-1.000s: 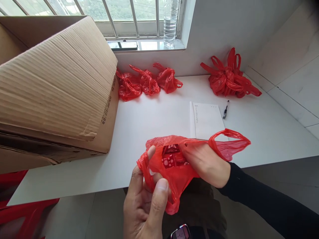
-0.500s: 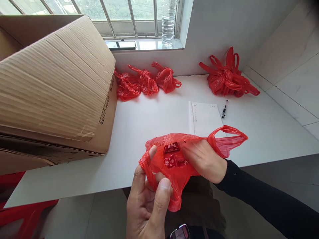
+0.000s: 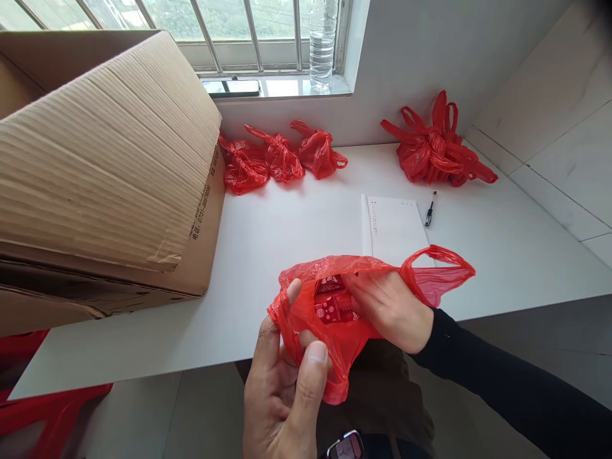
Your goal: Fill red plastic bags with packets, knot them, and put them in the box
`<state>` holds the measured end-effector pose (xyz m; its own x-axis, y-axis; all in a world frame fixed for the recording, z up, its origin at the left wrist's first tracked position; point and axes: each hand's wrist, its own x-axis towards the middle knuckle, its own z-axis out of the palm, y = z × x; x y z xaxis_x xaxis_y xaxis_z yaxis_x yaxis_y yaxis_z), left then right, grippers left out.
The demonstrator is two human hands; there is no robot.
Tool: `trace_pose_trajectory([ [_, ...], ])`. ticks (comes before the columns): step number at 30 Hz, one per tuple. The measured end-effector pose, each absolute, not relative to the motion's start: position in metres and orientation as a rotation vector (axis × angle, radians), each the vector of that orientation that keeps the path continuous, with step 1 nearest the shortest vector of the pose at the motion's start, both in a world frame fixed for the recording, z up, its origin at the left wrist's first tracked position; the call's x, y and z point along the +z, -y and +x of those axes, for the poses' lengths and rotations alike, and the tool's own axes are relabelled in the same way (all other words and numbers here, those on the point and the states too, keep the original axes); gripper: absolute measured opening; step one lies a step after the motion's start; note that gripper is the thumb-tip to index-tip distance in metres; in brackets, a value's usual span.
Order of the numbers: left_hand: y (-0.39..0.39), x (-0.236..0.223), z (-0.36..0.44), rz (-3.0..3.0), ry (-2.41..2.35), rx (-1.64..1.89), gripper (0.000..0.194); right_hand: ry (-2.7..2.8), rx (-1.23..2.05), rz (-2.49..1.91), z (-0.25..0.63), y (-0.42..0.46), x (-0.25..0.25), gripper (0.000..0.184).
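Note:
A red plastic bag hangs with its mouth spread at the table's front edge. My left hand is closed around one of its handles, which loops over the index finger. Inside the bag lie several small dark red packets with white print. My right hand reaches into the mouth from the right; its fingers are hidden in the bag, so whether they hold anything does not show. The bag's other handle stands out beyond the right wrist.
A large open cardboard box stands at the left. Three tied red bags line the wall, and a bunched pile of red bags sits back right. A notebook and a pen lie mid-table. A water bottle stands on the sill.
Almost nothing differs. The bag's right handle sags slightly, and my right hand has shifted a touch inside the mouth.

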<state>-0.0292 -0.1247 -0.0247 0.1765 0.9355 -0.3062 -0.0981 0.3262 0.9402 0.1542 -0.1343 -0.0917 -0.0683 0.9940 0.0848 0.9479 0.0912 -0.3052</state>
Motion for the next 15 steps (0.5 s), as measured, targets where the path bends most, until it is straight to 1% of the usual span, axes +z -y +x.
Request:
trace_pose_trajectory([
  [7, 0.125, -0.023, -0.031, 0.959, -1.185, 0.912, 0.051, 2.084, 0.38, -1.974, 0.151, 0.124, -0.073, 0.02],
  [10, 0.124, -0.022, -0.031, 0.962, -1.199, 0.908, 0.054, 2.074, 0.347, -2.049, 0.144, 0.117, -0.081, 0.018],
  [15, 0.123, -0.022, -0.032, 0.947, -1.207, 0.91, 0.057, 2.129, 0.358, -2.088, 0.13, 0.099, -0.099, 0.022],
])
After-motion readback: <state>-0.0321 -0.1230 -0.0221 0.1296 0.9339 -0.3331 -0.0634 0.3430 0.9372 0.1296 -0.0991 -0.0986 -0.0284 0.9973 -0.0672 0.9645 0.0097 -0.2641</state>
